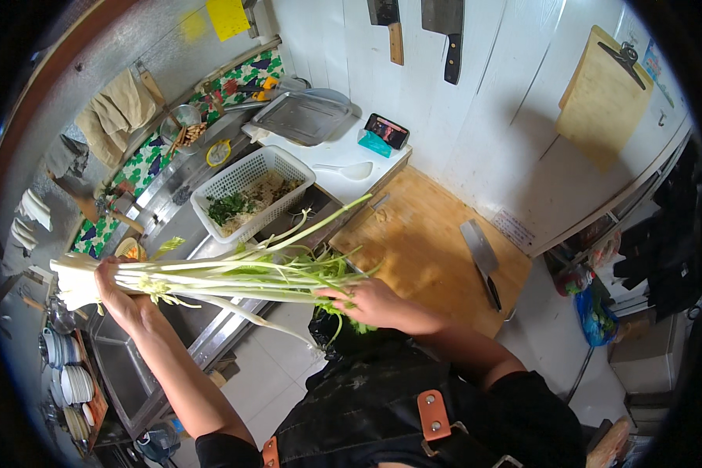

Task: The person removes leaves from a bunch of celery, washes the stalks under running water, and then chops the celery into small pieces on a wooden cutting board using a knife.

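Observation:
My left hand (123, 295) grips a bunch of long pale green celery stalks (210, 278) near its white root end, at the left. The bunch lies crosswise in front of my body, above the sink's edge. At its leafy end, my right hand (365, 301) is on the thin stems and leaves; whether its fingers close around any is partly hidden. Just below that hand hangs a black plastic bag (324, 330) with green leaves around it. One loose stalk droops from the bunch towards the bag.
A cleaver (479, 245) lies on the wooden cutting board (421, 228) at the right. Beyond the celery stands a white perforated basket (207, 219) with chopped greens. A metal tray (304, 117), white spoon (354, 171) and propped phone (388, 130) are behind. The steel sink (123, 374) is lower left.

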A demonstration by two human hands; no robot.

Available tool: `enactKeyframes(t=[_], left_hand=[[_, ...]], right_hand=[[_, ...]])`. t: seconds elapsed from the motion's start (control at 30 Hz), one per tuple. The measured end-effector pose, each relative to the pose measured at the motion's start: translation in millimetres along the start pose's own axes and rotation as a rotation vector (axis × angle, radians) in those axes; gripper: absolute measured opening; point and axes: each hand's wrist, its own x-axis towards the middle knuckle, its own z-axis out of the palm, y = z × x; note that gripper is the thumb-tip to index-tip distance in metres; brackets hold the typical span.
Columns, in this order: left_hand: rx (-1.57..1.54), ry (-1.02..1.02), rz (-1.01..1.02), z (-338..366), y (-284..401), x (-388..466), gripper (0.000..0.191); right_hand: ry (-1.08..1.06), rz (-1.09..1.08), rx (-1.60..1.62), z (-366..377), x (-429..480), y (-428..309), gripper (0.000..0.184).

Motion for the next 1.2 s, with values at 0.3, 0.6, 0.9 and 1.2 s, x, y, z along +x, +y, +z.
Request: enactKeyframes(t=[0.3,0.6,0.9,1.2], left_hand=[[-0.083,-0.062,-0.065,-3,6,-6,0.022],[0.001,0.004,-0.010,-8,4,-7,0.013],[0.055,-0.030,-0.002,-11,5,-5,0.015],[0.164,0.098,0.148,-36,43,52,0.011]], right_hand=[[-0.295,-0.088,0.123,5,8,-2,0.018],[-0.165,-0.127,0.243,-12,-12,-14,0.012],[0.100,0.170,0.519,-7,-33,-13,0.013],[-0.595,0.206,0.140,-46,-64,16,0.028]])
